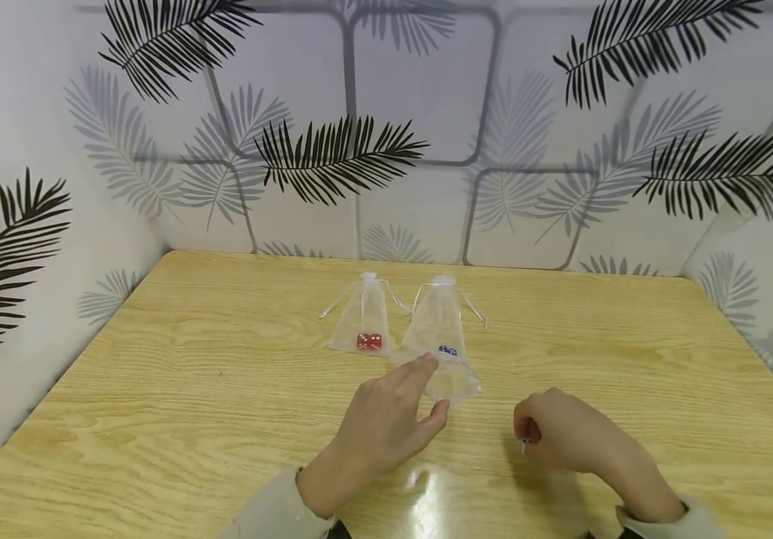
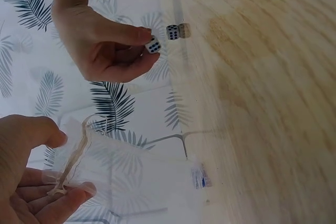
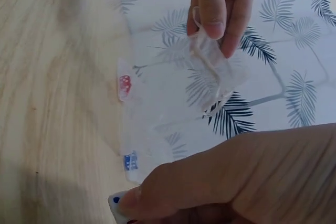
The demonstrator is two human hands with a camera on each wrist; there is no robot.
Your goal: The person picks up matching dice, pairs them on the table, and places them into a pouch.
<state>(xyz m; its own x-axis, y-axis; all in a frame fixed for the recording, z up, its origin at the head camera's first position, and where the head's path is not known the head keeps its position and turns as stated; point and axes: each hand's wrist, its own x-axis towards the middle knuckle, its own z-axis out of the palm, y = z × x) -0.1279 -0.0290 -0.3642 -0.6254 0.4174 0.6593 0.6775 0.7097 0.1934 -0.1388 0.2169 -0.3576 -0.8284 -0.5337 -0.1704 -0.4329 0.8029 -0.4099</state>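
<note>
My left hand (image 1: 389, 412) holds a sheer white drawstring bag (image 1: 456, 380) near its mouth, the cord (image 2: 76, 156) showing along the rim. To its right, low over the table, my right hand (image 1: 571, 430) pinches a white die (image 2: 153, 44) with dark pips between thumb and fingers. Another white die (image 2: 172, 32) is on the tabletop close to that hand in the left wrist view. Beyond the hands lie two tied sheer bags: one (image 1: 362, 314) with red dice (image 1: 369, 341), the other (image 1: 435, 318) with blue dice (image 1: 448, 350). The held bag partly overlaps the latter.
A wood-grain table (image 1: 191, 404) extends under everything. Leaf-patterned white curtain or wall covering (image 1: 420, 209) borders its back and both sides.
</note>
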